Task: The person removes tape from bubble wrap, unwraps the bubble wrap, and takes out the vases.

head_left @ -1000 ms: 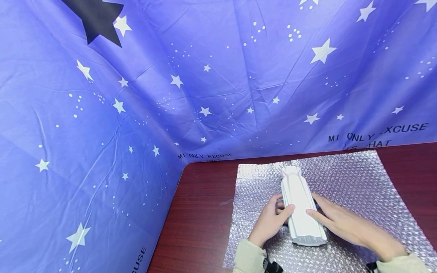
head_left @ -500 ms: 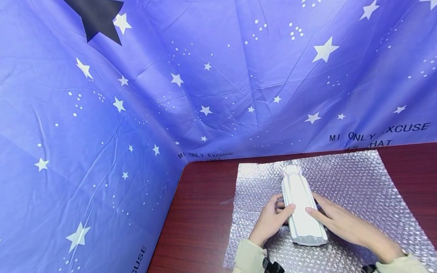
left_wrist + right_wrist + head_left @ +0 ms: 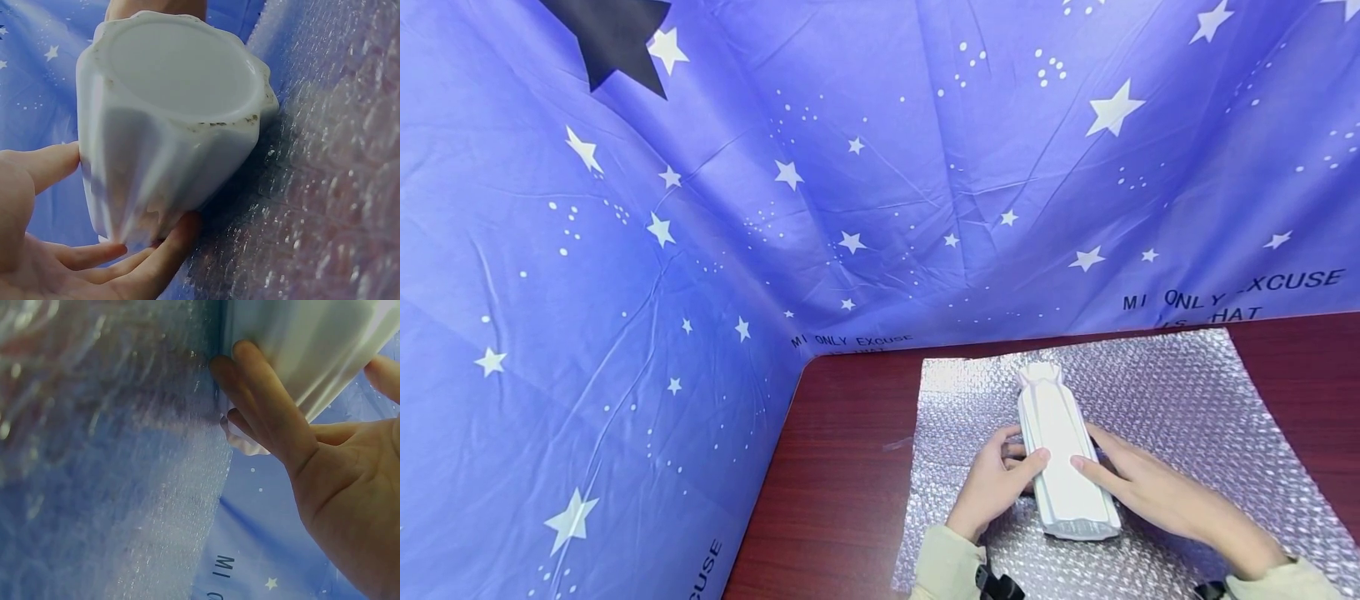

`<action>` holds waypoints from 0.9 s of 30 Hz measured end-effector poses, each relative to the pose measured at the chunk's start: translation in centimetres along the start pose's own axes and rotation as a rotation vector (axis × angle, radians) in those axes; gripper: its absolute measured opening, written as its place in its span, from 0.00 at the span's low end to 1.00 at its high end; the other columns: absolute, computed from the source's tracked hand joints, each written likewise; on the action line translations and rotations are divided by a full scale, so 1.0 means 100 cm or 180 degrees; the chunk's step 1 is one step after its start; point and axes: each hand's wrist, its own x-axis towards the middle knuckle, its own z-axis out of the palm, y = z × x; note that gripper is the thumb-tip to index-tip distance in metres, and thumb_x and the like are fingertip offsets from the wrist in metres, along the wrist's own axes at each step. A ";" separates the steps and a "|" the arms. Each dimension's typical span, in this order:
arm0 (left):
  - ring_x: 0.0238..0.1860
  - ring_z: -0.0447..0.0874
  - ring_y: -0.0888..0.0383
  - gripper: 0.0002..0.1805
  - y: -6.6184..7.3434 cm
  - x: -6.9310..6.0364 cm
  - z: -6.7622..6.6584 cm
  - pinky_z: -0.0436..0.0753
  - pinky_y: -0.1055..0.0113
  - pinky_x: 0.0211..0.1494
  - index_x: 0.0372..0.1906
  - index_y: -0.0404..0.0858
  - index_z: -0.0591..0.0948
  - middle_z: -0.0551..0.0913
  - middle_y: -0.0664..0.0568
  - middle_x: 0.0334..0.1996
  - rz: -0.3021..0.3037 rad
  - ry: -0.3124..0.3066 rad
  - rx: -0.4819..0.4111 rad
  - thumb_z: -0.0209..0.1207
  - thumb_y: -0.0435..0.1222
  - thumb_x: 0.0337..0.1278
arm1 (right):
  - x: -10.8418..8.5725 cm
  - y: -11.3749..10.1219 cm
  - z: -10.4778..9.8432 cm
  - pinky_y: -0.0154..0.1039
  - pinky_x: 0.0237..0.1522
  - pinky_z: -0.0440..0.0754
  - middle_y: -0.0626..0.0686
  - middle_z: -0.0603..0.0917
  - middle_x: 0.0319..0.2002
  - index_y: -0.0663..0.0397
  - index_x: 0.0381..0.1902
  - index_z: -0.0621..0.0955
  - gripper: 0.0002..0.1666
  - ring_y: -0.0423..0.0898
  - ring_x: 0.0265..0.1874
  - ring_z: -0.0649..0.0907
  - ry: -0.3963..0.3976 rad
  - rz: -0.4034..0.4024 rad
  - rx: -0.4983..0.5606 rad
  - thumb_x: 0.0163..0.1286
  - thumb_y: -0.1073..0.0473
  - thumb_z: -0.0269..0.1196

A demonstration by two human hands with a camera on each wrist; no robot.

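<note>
Your white fluted vase (image 3: 1060, 450) lies on its side over the bubble wrap, its neck (image 3: 1041, 373) to the far side and its base (image 3: 181, 65) toward you. Across the last second it has barely changed: same slant, same place on the sheet, with only a slight drift that may come from the head camera. Judge that as a steady hold, with the vase under control and nothing yet covering it.

Your left hand (image 3: 992, 487) grasps the vase's left side, thumb on top and the other fingers bent in along its flank. Your right hand (image 3: 1150, 496) grasps the right side, thumb on top too, with fingers reaching along the lower side. Both grips match the earlier pictures; at most, your right sleeve (image 3: 1288, 581) has come a touch leftward. You can't tell from these views whether the vase's weight rests on the sheet or on your fingers. Dark marks (image 3: 222, 123) show on the rim of the base.

Beneath, the bubble wrap (image 3: 1172, 408) lies spread out, reaching past the vase on every visible side, and it hasn't shifted either. It covers part of the reddish-brown worktop (image 3: 842, 450), whose wood grain shows to its left and right. Beyond, the blue star-printed cloth (image 3: 880, 192) hangs along the far and left sides.
</note>
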 end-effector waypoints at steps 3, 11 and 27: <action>0.36 0.84 0.63 0.28 0.000 0.000 0.001 0.87 0.69 0.38 0.66 0.42 0.72 0.84 0.54 0.42 0.0014 0.0056 -0.0050 0.64 0.41 0.63 | 0.000 0.000 -0.001 0.78 0.57 0.63 0.80 0.56 0.70 0.76 0.74 0.52 0.46 0.79 0.67 0.59 -0.0022 0.0007 0.0014 0.79 0.42 0.48; 0.35 0.84 0.62 0.28 0.000 0.000 0.001 0.86 0.69 0.39 0.65 0.42 0.73 0.84 0.53 0.41 0.0034 0.0123 -0.0096 0.66 0.40 0.60 | -0.001 -0.001 -0.002 0.78 0.58 0.61 0.80 0.55 0.70 0.77 0.74 0.52 0.46 0.79 0.67 0.58 -0.0032 0.0006 0.0032 0.79 0.42 0.48; 0.37 0.85 0.62 0.31 0.006 -0.001 0.000 0.87 0.69 0.40 0.67 0.39 0.70 0.84 0.53 0.43 0.0093 0.0061 -0.0171 0.66 0.40 0.61 | -0.005 -0.006 -0.003 0.78 0.57 0.62 0.80 0.59 0.69 0.75 0.74 0.55 0.45 0.79 0.65 0.61 0.0174 -0.0033 -0.0171 0.78 0.41 0.49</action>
